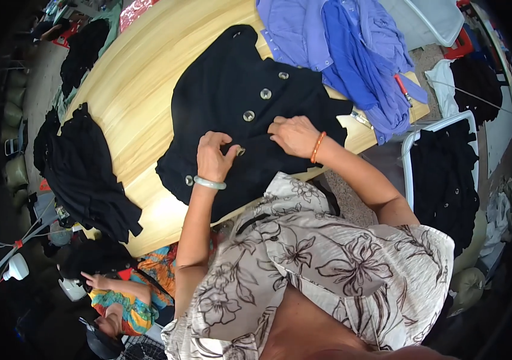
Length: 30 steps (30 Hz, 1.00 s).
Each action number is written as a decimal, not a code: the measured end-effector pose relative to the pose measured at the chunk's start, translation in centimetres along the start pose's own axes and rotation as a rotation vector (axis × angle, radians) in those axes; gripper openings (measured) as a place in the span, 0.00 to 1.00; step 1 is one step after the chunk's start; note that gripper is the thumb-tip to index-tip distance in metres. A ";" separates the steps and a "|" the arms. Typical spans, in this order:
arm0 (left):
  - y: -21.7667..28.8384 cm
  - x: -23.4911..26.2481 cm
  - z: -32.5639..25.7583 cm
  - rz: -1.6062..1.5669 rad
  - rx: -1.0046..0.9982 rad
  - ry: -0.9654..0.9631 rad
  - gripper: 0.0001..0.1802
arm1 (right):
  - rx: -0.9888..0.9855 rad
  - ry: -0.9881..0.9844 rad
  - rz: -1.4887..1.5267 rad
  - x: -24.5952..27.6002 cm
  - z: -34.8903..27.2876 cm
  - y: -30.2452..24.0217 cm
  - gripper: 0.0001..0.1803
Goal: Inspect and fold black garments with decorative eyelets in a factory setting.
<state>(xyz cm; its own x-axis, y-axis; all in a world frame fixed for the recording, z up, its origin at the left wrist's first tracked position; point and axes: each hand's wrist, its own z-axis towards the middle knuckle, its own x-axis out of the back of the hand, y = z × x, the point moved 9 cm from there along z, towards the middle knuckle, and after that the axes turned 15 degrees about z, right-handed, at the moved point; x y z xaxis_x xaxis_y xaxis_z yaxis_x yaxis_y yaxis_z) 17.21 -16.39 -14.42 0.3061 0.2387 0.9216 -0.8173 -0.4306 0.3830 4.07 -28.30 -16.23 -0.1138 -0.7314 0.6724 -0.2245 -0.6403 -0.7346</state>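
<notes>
On the black garment [238,102], left hand [212,157] pinches a button [241,152].

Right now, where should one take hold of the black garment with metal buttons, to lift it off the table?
Likely pinch the black garment at its far upper edge, reaching from the blue shirts side: it lies flat, and both hands press on its near part.

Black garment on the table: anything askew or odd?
Nothing stands out. The black garment lies flat on the table, buttons in a line; left hand pinches one button, right hand presses the cloth.
</notes>
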 end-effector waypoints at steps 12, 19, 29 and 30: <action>1.8 -7.4 5.1 -0.204 0.173 -0.276 0.09 | 0.149 0.192 0.243 0.7 -0.3 -1.4 0.08; 0.8 -8.7 3.2 -0.796 0.467 -0.358 0.02 | 0.124 0.251 0.342 2.0 0.6 -1.6 0.13; 2.0 -7.7 1.2 -0.975 0.343 -0.323 0.10 | 0.187 0.056 0.184 1.6 0.2 -2.0 0.17; 2.8 -7.1 0.8 -0.963 0.234 -0.333 0.10 | 0.185 0.024 0.209 1.5 0.4 -1.7 0.17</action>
<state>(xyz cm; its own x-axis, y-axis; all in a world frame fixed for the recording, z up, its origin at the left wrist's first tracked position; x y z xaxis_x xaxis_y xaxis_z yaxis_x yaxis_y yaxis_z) 13.09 -19.97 -19.84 0.9260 0.3333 0.1772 -0.0523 -0.3518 0.9346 4.62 -28.39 -14.04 -0.1625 -0.8476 0.5051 -0.0133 -0.5100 -0.8601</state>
